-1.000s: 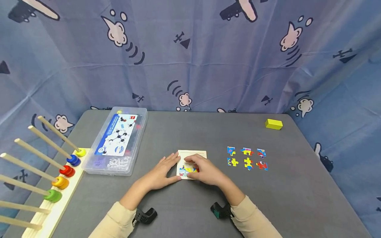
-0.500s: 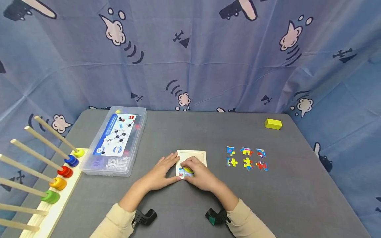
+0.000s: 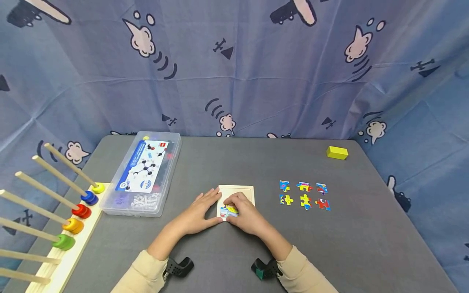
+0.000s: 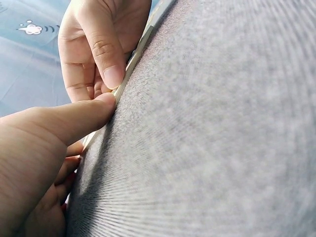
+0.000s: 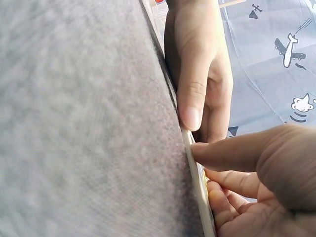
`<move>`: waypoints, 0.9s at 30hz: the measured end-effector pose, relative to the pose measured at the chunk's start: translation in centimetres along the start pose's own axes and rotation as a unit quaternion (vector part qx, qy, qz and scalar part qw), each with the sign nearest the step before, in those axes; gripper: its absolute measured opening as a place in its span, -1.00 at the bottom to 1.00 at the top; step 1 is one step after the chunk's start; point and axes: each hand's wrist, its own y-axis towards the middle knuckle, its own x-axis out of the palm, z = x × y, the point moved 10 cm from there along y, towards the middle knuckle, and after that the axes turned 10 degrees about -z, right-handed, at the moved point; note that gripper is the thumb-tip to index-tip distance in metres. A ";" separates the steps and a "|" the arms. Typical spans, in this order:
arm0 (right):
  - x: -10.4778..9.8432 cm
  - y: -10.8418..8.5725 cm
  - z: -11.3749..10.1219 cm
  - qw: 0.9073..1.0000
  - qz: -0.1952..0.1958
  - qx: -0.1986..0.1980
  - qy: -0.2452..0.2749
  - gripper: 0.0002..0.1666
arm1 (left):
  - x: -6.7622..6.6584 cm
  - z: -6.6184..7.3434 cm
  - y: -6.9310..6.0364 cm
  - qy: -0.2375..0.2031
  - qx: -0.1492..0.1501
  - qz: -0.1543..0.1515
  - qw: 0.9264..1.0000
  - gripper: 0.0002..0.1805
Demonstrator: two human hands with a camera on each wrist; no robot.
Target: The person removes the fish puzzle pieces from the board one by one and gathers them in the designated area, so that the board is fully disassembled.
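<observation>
A small pale wooden puzzle board [image 3: 238, 189] lies flat between both hands, with colourful pieces in its lower part. My left hand [image 3: 198, 212] rests along its left side, fingers stretched toward the upper corner and thumb at the lower corner. Over the lower right of the board, my right hand [image 3: 246, 215] curls its thumb and fingers about a yellow-and-blue puzzle piece [image 3: 231, 209], partly covering it. In the right wrist view the right thumb [image 5: 222, 154] touches the board's near edge. Several loose puzzle pieces [image 3: 305, 202] lie in two rows to the right.
At the left stands a wooden peg rack [image 3: 82, 236] with coloured rings. Beside it lies a clear plastic case [image 3: 168, 179] with a molecule-picture label. A yellow block [image 3: 337, 153] sits at the far right of the grey table [image 3: 227, 158]. A patterned curtain hangs behind.
My right hand has shifted slightly left and down on the board, its fingers drawing closer over the lower pieces. The left hand has stayed at the board's left side.
</observation>
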 end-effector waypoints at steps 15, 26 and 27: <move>-0.2 -0.1 0.3 0.999 0.018 0.007 0.032 -0.55 | 0.0 0.0 0.0 -0.001 0.004 0.003 1.000 -0.21; -0.3 -0.2 0.4 0.998 0.030 0.008 0.052 -0.57 | 0.0 -0.1 0.1 -0.004 0.005 0.003 1.000 -0.21; -0.3 -0.3 0.4 0.998 0.031 0.009 0.051 -0.57 | 0.0 -0.1 0.1 -0.003 0.004 0.003 1.000 -0.21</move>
